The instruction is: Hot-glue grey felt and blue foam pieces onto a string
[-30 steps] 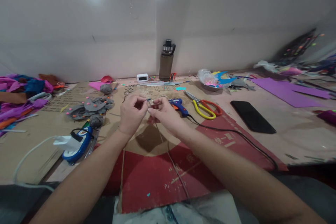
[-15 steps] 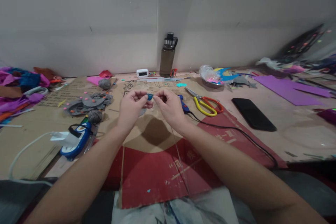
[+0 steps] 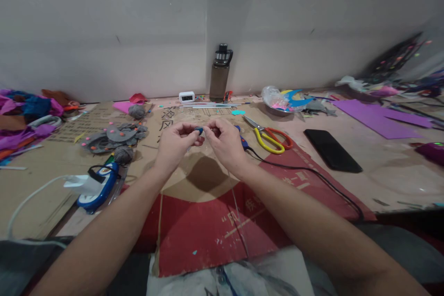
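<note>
My left hand [image 3: 174,144] and my right hand [image 3: 225,142] are raised together over the cardboard sheet [image 3: 208,222], fingertips almost touching. Both are pinched on a small blue piece [image 3: 199,130] held between them. A thin thread [image 3: 235,203] hangs down from my right hand toward my lap. Just behind my right hand lies a blue glue gun [image 3: 243,141], its black cord [image 3: 312,175] running off to the right.
Yellow and orange scissors [image 3: 268,138] and a black phone [image 3: 332,150] lie to the right. Grey felt pieces [image 3: 116,136], a blue and white device [image 3: 99,185] and a heap of coloured cloth [image 3: 24,120] are on the left. A bottle [image 3: 220,74] stands by the wall.
The view has tilted down a little. My hands have drawn closer together, and the small blue piece now shows between the fingertips.
</note>
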A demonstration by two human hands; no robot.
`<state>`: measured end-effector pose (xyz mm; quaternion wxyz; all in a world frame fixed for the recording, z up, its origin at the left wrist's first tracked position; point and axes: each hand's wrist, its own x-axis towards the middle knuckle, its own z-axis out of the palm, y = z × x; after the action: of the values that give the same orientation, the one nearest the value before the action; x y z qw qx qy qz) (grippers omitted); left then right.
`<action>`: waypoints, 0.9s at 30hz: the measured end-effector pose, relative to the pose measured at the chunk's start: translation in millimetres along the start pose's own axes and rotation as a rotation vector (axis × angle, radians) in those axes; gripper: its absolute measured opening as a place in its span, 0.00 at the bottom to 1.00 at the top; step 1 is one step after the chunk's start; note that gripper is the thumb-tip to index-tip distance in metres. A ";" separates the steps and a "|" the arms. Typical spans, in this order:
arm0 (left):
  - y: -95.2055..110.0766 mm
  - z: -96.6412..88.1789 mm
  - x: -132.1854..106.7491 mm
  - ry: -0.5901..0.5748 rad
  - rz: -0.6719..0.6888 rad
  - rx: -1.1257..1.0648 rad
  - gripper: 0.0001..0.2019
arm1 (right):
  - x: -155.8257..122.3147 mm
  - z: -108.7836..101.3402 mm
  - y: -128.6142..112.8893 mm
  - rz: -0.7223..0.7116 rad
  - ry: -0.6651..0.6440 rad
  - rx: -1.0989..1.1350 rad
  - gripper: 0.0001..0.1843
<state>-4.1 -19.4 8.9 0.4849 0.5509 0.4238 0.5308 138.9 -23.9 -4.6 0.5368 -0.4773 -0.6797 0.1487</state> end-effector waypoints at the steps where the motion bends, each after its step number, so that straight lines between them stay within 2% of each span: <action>1: 0.1 0.0 -0.2 0.005 0.001 0.013 0.09 | -0.3 -0.5 -0.5 -0.008 -0.005 -0.008 0.08; 7: -1.1 -0.8 -0.2 0.054 -0.013 0.024 0.11 | -1.8 -1.2 -2.0 -0.064 -0.020 -0.054 0.09; 16: 1.6 -0.1 -1.4 0.050 -0.004 0.059 0.11 | -1.2 -1.4 -2.9 -0.084 -0.054 -0.107 0.10; 27: 1.7 0.0 -2.7 0.001 0.002 0.039 0.09 | -0.8 -0.1 -3.1 -0.105 -0.025 -0.122 0.11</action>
<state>-4.4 -22.4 10.1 0.4734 0.5603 0.4336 0.5234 137.5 -26.1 -2.8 0.5054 -0.4709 -0.7181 0.0844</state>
